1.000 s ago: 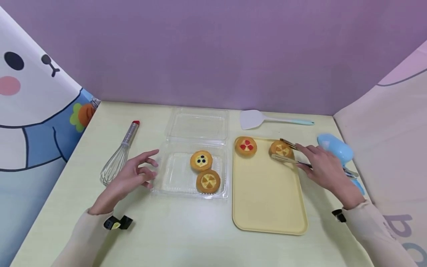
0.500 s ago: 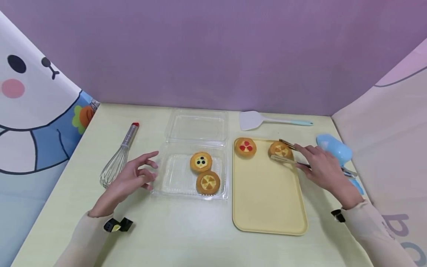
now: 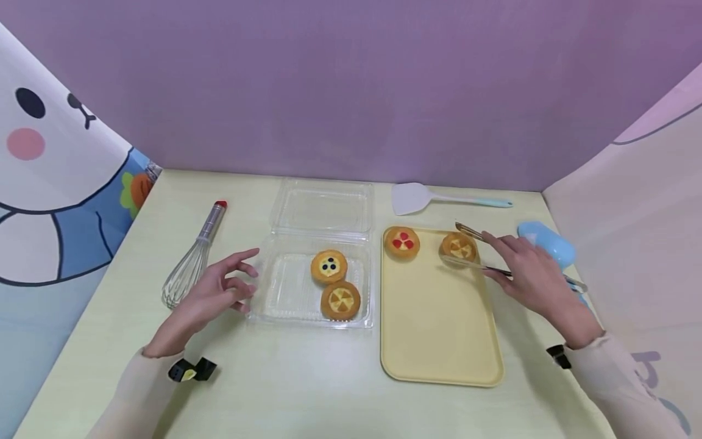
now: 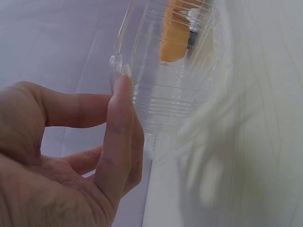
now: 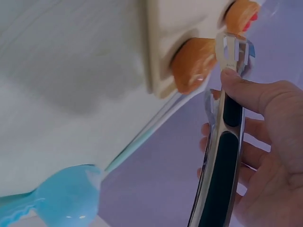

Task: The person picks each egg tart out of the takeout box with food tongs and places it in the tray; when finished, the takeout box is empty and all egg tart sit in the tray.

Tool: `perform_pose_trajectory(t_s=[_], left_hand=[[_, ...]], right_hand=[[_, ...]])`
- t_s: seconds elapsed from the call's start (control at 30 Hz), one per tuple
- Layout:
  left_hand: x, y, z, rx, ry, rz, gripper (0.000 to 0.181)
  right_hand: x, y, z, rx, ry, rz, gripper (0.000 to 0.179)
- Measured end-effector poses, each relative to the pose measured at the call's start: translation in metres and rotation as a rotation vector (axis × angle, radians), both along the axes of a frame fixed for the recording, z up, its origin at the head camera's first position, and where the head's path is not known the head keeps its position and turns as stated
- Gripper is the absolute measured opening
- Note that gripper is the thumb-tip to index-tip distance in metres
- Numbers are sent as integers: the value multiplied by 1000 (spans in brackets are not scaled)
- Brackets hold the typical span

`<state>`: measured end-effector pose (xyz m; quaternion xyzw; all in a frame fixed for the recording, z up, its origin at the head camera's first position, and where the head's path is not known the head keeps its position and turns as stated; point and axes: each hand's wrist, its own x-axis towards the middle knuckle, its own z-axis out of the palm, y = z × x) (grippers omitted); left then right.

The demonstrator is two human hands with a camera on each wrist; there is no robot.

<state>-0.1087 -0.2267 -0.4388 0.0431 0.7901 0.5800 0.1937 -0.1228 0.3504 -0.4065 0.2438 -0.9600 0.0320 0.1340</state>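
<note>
My right hand point(image 3: 526, 272) grips metal tongs point(image 5: 226, 156) by their dark-inlaid arms. In the head view, the tong tips stand apart on either side of a tart with a wedge-patterned top point(image 3: 458, 246). That tart lies at the far right corner of a yellow tray point(image 3: 441, 323); a tart with red fruit point(image 3: 403, 242) sits at the far left corner. My left hand point(image 3: 211, 296) hovers with loosely bent fingers beside an open clear plastic box point(image 3: 290, 286), fingertips right at its rim. Inside the box lie a blueberry-topped tart point(image 3: 329, 266) and another wedge-patterned tart point(image 3: 340, 300).
A whisk point(image 3: 189, 268) lies left of the box, partly behind my left hand. Behind the tray rests a white spatula point(image 3: 412, 199) with a pale blue handle. A light blue plastic object point(image 3: 548, 242) lies right of my right hand. A purple wall backs the table.
The tong tips have spread wider around the tart, the far tip moving away from it. The tart stays on the tray. My left hand has hardly moved.
</note>
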Motion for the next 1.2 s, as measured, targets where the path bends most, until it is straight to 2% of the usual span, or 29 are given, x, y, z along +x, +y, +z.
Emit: perform_pose_trajectory(t_s=[0.23,0.63,1.0,1.2], left_hand=[[0,-1,2,6,0,5,80],[1,-1,3,5,-17,11,79],[1,1,3,9,-21,9,78],[2,2,4,6,-26,14,78]], right_hand=[[-6,-31,17,-18,69,90,75],[-26,-97,31,24,64,249,71],[-38,-150,31,197,87,423,65],[-45,-165,29,282,97,465,64]])
